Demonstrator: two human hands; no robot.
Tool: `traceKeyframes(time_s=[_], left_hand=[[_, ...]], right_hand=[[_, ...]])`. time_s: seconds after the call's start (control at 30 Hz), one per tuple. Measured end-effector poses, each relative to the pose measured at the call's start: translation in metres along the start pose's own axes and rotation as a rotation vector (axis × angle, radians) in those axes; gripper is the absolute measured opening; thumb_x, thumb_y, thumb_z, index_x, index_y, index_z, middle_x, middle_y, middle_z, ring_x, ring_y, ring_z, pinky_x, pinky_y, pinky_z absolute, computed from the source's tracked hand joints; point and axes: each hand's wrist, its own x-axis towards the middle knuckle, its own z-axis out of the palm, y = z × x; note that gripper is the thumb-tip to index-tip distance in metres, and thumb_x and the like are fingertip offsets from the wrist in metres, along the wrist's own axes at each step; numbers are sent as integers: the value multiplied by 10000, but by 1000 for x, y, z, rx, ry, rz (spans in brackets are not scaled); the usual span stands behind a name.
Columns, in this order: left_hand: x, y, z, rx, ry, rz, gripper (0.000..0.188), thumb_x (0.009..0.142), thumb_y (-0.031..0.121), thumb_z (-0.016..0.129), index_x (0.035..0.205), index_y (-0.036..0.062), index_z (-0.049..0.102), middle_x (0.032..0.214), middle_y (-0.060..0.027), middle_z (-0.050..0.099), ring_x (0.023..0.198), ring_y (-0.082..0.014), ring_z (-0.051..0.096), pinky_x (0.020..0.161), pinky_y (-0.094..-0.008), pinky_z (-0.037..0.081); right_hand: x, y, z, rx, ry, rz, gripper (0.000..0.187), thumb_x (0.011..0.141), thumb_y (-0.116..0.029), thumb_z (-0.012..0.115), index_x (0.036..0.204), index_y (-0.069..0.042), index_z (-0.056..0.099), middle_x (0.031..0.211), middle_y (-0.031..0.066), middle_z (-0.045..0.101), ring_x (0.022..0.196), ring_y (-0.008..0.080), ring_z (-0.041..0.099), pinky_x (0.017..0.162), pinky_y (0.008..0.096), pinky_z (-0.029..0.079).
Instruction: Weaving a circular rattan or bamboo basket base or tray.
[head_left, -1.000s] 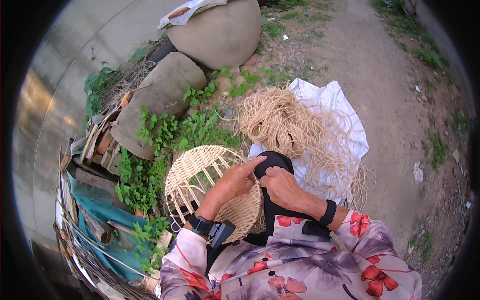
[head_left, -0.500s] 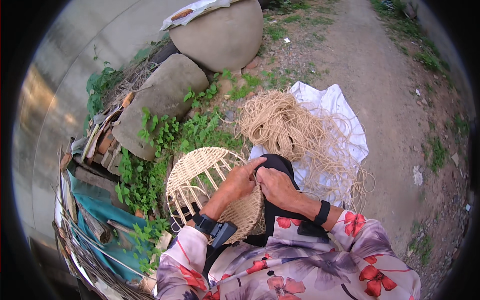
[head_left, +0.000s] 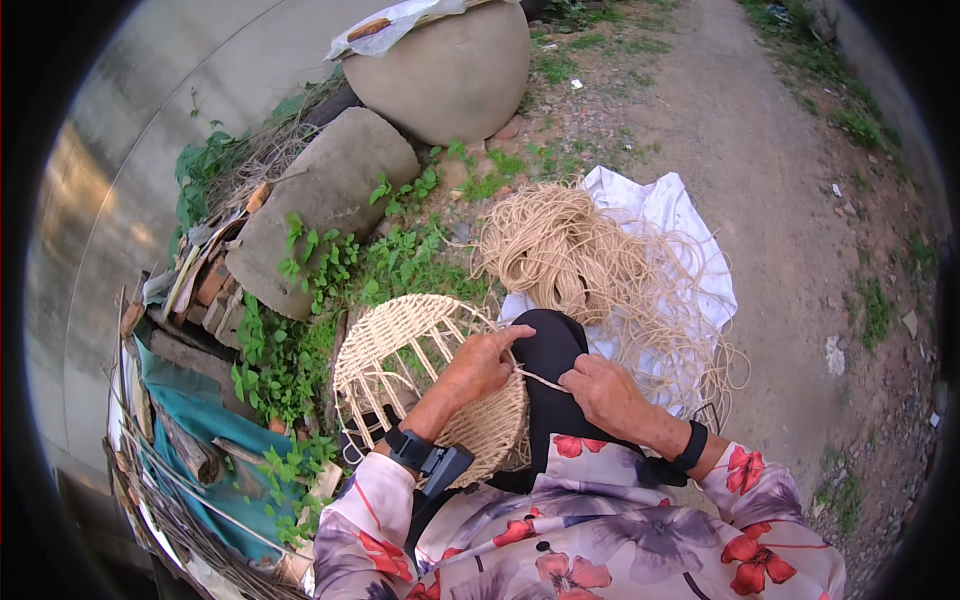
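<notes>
A half-woven basket (head_left: pixel 490 430) of pale twisted cord rests against my lap, with open gaps between the ribs on its upper side. My left hand (head_left: pixel 482 362) is at its right rim, the index finger stretched out over my dark-clad knee and the other fingers curled at the edge. What those fingers grip is mostly hidden. To the right, my right hand (head_left: pixel 606 393) is closed on a cord (head_left: pixel 543 380), which runs taut from the basket's rim across my thigh. A big heap of loose tan cord (head_left: pixel 560 250) lies beyond my knee.
The cord heap lies on a white cloth sheet (head_left: pixel 705 250) on the ground. Left stand a clay cylinder (head_left: pixel 325 210), green weeds (head_left: pixel 400 260) and a teal tarp (head_left: pixel 210 440) among wood scraps. Behind is a large round clay vessel (head_left: pixel 440 80); a dirt path (head_left: pixel 780 220) runs along the right.
My right hand has moved right, away from the basket rim, drawing a length of cord taut. My left hand stays at the rim.
</notes>
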Motion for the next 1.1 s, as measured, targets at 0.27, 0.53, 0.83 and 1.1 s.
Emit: traceKeyframes(time_s=[0.27,0.53,0.83,1.1], left_hand=[[0,0,-1,22,4,42,621,759,-60,558,1339,163,568,779,-114,647,720,-208,641,705,-364,527],[3,1,-4,-23,-44,25,743,740,-60,576,1422,226,502,777,-117,674,691,-223,659,671,-371,538],[3,-2,1,63,22,39,722,723,-53,596,1398,190,519,864,-173,711,796,-296,707,757,-392,554],[-10,9,2,66,117,86,563,727,-31,604,1273,108,603,813,-171,691,754,-321,697,718,-392,554]], right_hand=[[1,-5,0,-52,23,-34,40,785,-49,625,805,-46,590,781,95,493,797,280,538,677,396,436],[52,1,44,-99,26,-39,77,797,-132,625,743,-77,632,782,80,582,821,263,565,695,414,398],[56,2,52,-176,87,95,89,735,-149,691,735,-79,636,764,75,600,782,263,575,678,414,399],[47,-11,23,224,78,95,92,754,-145,674,804,-89,620,735,84,601,751,282,590,692,421,434]])
